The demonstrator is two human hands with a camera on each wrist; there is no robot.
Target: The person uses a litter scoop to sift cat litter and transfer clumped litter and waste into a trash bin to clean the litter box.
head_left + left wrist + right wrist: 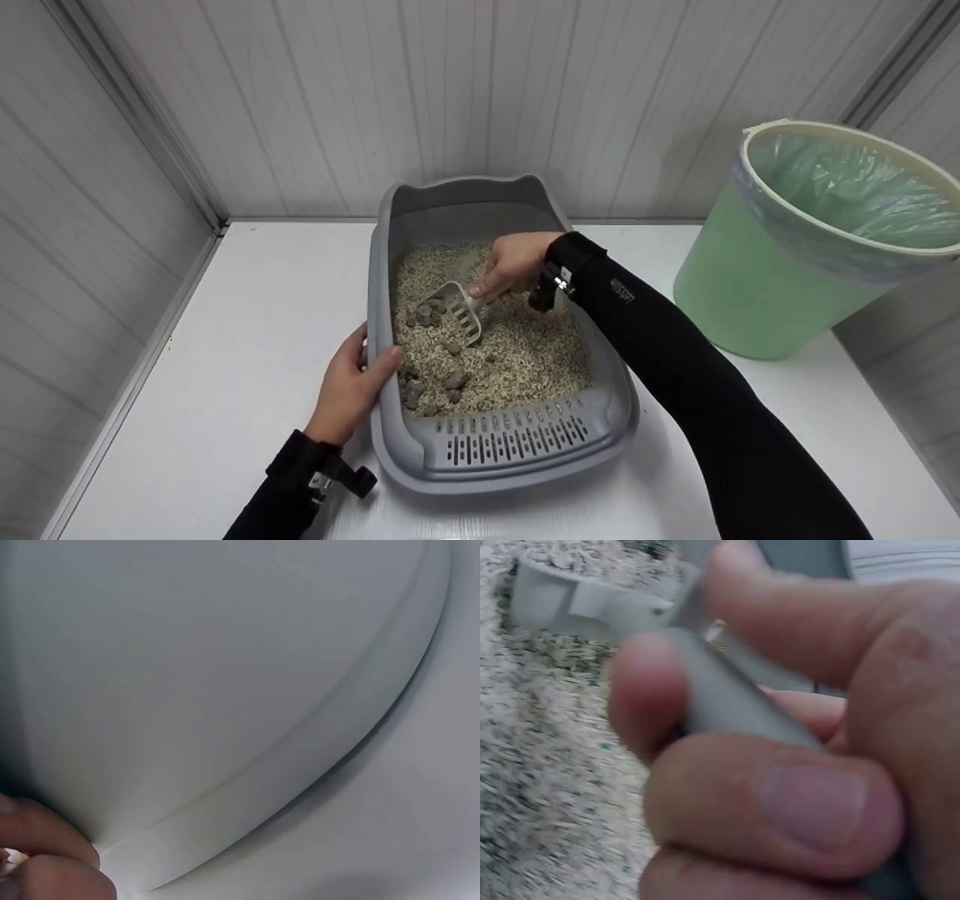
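Litter tray point(390, 225), grey, sits on the white tabletop point(247, 337) against the back wall, long axis running away from the person, slotted step at the near end; green-lined waste bin point(814, 240) stands well apart on the person's right, beyond the right forearm; pale litter point(525, 352) covers the tray floor.

Left hand point(349, 386) grips the tray's left rim, thumb hooked over the inner edge, fingers outside against the wall; the left wrist view confirms fingertips point(45, 855) pressed to the smooth grey wall; wrist low on the tabletop, forearm coming up from the near edge.

Right hand point(514, 262) is closed round the handle of the white slotted scoop point(457, 307); the right wrist view, though blurred, shows thumb and fingers point(780, 802) wrapped on the handle; this arm crosses in from the right, wrist bent down over the tray's middle.

Scoop's long axis runs from the grip down and to the left, bowl low at the litter surface; several grey clumps point(426, 313) lie in or at the bowl's left edge, which of the two cannot be told; a further cluster of clumps point(431, 390) lies nearer the person, by the left hand's thumb; the bin lies on the opposite side of the grip from the bowl, so the right hand is much the nearer to both.
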